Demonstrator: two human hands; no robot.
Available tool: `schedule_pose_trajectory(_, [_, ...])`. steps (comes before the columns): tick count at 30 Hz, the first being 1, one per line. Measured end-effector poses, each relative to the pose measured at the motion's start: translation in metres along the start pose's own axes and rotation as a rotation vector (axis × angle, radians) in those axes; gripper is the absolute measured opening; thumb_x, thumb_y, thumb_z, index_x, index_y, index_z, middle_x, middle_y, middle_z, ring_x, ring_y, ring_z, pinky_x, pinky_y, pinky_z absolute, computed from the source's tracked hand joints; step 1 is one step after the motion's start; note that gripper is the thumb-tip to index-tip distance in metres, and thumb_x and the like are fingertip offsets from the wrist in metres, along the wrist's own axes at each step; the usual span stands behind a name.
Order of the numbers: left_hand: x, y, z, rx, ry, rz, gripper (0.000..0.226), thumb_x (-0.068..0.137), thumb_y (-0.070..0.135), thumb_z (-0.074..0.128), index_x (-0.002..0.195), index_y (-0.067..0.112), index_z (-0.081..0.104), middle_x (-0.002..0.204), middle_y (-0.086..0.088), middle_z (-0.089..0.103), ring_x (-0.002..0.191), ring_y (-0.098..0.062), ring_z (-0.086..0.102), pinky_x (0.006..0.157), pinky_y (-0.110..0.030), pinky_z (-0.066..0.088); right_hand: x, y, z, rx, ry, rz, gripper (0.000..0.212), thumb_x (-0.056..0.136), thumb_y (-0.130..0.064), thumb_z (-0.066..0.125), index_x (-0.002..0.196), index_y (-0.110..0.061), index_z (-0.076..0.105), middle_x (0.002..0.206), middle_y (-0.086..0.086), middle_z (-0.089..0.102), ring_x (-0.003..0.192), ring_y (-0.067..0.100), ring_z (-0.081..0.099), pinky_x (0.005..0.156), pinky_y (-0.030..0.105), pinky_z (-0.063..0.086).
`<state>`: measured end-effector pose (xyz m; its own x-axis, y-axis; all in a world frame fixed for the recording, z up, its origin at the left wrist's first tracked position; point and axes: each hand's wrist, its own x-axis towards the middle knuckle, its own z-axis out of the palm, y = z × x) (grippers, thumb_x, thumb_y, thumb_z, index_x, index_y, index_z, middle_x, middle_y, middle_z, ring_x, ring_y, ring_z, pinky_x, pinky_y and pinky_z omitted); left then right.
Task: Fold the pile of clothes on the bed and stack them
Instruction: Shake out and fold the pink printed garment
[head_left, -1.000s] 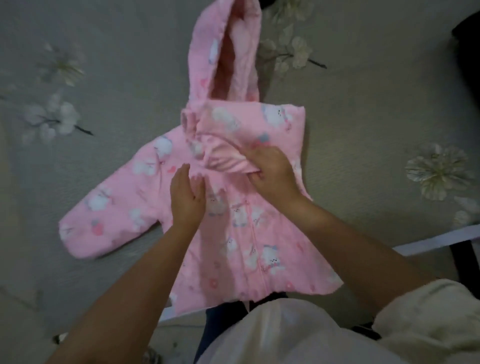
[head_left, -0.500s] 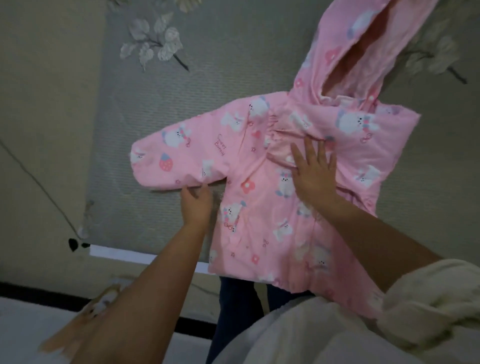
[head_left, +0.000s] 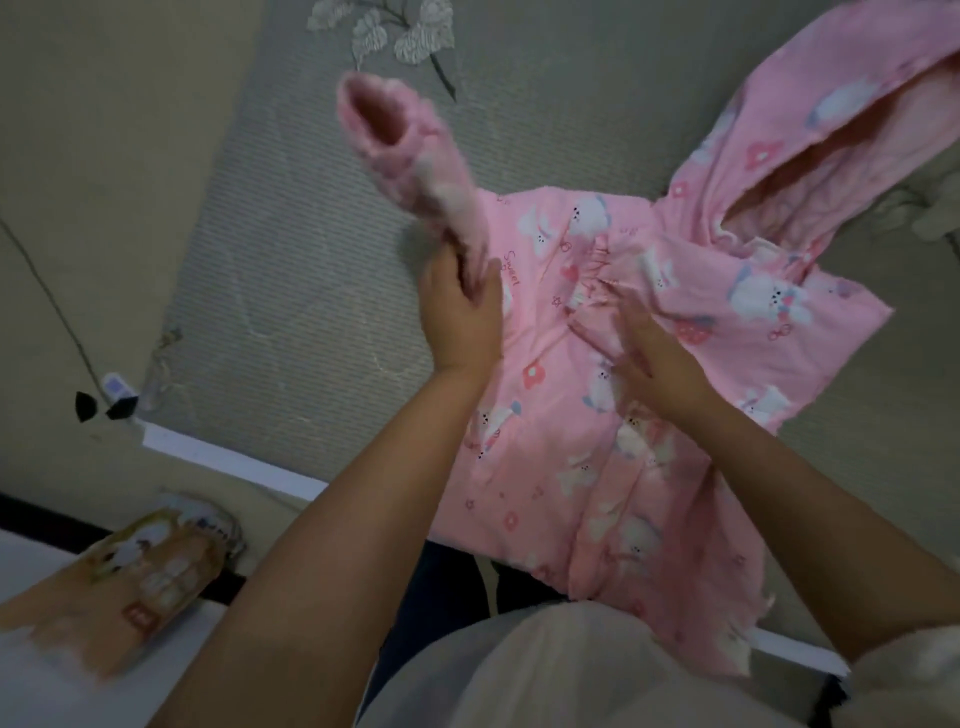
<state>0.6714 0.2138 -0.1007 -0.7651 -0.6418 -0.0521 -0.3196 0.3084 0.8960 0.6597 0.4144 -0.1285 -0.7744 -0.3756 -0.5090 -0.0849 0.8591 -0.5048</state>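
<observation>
A pink hooded child's jacket (head_left: 597, 415) with white animal prints lies spread on the grey bed cover (head_left: 291, 249), hood (head_left: 810, 140) pointing to the upper right. My left hand (head_left: 460, 317) grips the jacket's left sleeve (head_left: 410, 156) near the shoulder and holds it lifted, its cuff opening up in the air and blurred. My right hand (head_left: 644, 353) lies flat with straight fingers on the jacket's chest, over the other sleeve, which is folded inward.
The bed's near edge (head_left: 228, 460) runs diagonally at the lower left, with floor beyond it. An orange and white packet (head_left: 130, 587) lies at the lower left. A thin dark cable (head_left: 47, 291) and a small plug (head_left: 117, 389) sit by the bed's left side.
My left hand has lifted the left sleeve off the bed and swung it upward toward the jacket's body. The right hand stays flat on the chest.
</observation>
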Motion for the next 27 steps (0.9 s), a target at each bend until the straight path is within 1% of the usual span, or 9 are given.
schedule_pose_trajectory(4, [-0.035, 0.042, 0.04, 0.212, -0.456, 0.619, 0.04, 0.07, 0.012, 0.047, 0.099, -0.005, 0.068, 0.068, -0.023, 0.059, 0.063, -0.035, 0.06, 0.062, -0.034, 0.043, -0.042, 0.03, -0.026, 0.379, 0.569, 0.235, 0.043, 0.092, 0.004, 0.042, 0.135, -0.001, 0.041, 0.121, 0.013, 0.057, 0.106, 0.019, 0.056, 0.089, 0.016, 0.034])
schedule_pose_trajectory(7, [-0.068, 0.043, 0.079, 0.451, -0.771, 0.85, 0.036, 0.075, 0.004, 0.052, 0.106, 0.011, 0.068, 0.082, -0.013, 0.062, 0.082, -0.029, 0.06, 0.094, -0.053, 0.037, -0.072, 0.063, -0.05, 0.815, 0.978, 0.524, 0.037, 0.098, -0.005, 0.033, 0.134, -0.002, 0.039, 0.094, -0.004, 0.055, 0.071, -0.006, 0.055, 0.072, 0.014, 0.044])
schedule_pose_trajectory(9, [-0.083, 0.031, 0.099, 0.757, -1.119, 0.852, 0.038, 0.089, 0.015, 0.045, 0.125, 0.023, 0.055, 0.112, -0.006, 0.055, 0.113, -0.023, 0.044, 0.111, -0.052, 0.005, -0.089, 0.082, -0.059, 0.916, 1.043, 0.614, 0.037, 0.1, -0.009, 0.029, 0.135, -0.001, 0.035, 0.096, 0.001, 0.054, 0.076, 0.001, 0.053, 0.071, 0.017, 0.045])
schedule_pose_trajectory(11, [-0.087, 0.014, 0.11, 0.913, -1.249, 0.862, 0.039, 0.092, 0.023, 0.041, 0.13, 0.027, 0.048, 0.124, -0.002, 0.047, 0.123, -0.02, 0.034, 0.111, -0.05, -0.004, -0.1, 0.091, -0.055, 0.648, 0.906, 0.555, 0.041, 0.098, -0.012, 0.033, 0.136, 0.002, 0.035, 0.12, 0.016, 0.051, 0.105, 0.022, 0.053, 0.095, 0.034, 0.043])
schedule_pose_trajectory(14, [-0.082, 0.005, 0.111, 0.849, -1.246, 0.887, 0.038, 0.089, 0.025, 0.049, 0.127, 0.02, 0.053, 0.121, -0.006, 0.051, 0.122, -0.022, 0.039, 0.11, -0.05, -0.001, -0.093, 0.09, -0.033, 0.016, 0.664, 0.239, 0.045, 0.085, -0.014, 0.049, 0.128, 0.002, 0.05, 0.135, 0.032, 0.04, 0.125, 0.051, 0.036, 0.105, 0.051, 0.026])
schedule_pose_trajectory(17, [-0.08, 0.005, 0.099, 0.776, -1.152, 1.049, 0.034, 0.074, 0.012, 0.065, 0.107, 0.004, 0.066, 0.108, -0.019, 0.063, 0.111, -0.035, 0.056, 0.102, -0.062, 0.022, -0.071, 0.094, -0.013, -0.226, 0.367, 0.209, 0.045, 0.091, -0.026, 0.047, 0.136, -0.02, 0.045, 0.153, 0.013, 0.019, 0.14, 0.042, 0.01, 0.109, 0.057, 0.008])
schedule_pose_trajectory(21, [-0.075, -0.006, 0.068, 1.097, -1.194, 0.738, 0.056, 0.091, 0.028, 0.049, 0.143, 0.017, 0.03, 0.154, -0.01, 0.014, 0.143, -0.032, 0.003, 0.112, -0.051, -0.002, -0.051, 0.112, -0.009, -0.231, 0.185, 0.308, 0.047, 0.096, -0.036, 0.036, 0.142, -0.033, 0.029, 0.157, -0.003, -0.001, 0.143, 0.026, -0.008, 0.111, 0.056, -0.002])
schedule_pose_trajectory(24, [-0.068, 0.003, 0.059, 1.059, -1.164, 0.782, 0.046, 0.093, 0.03, 0.045, 0.135, 0.012, 0.044, 0.147, -0.012, 0.033, 0.139, -0.032, 0.023, 0.109, -0.058, 0.009, -0.047, 0.111, -0.033, -0.195, 0.095, 0.283, 0.041, 0.095, -0.04, 0.037, 0.134, -0.028, 0.045, 0.154, 0.002, 0.018, 0.143, 0.025, 0.006, 0.11, 0.056, 0.002])
schedule_pose_trajectory(27, [-0.052, 0.024, 0.072, 0.888, -0.864, 1.028, 0.035, 0.079, 0.028, 0.05, 0.104, 0.007, 0.063, 0.11, -0.018, 0.066, 0.105, -0.042, 0.059, 0.085, -0.068, 0.036, -0.045, 0.105, -0.075, 0.03, 0.467, 0.169, 0.039, 0.089, -0.034, 0.044, 0.084, -0.005, 0.068, 0.101, 0.019, 0.065, 0.104, 0.035, 0.055, 0.087, 0.037, 0.035])
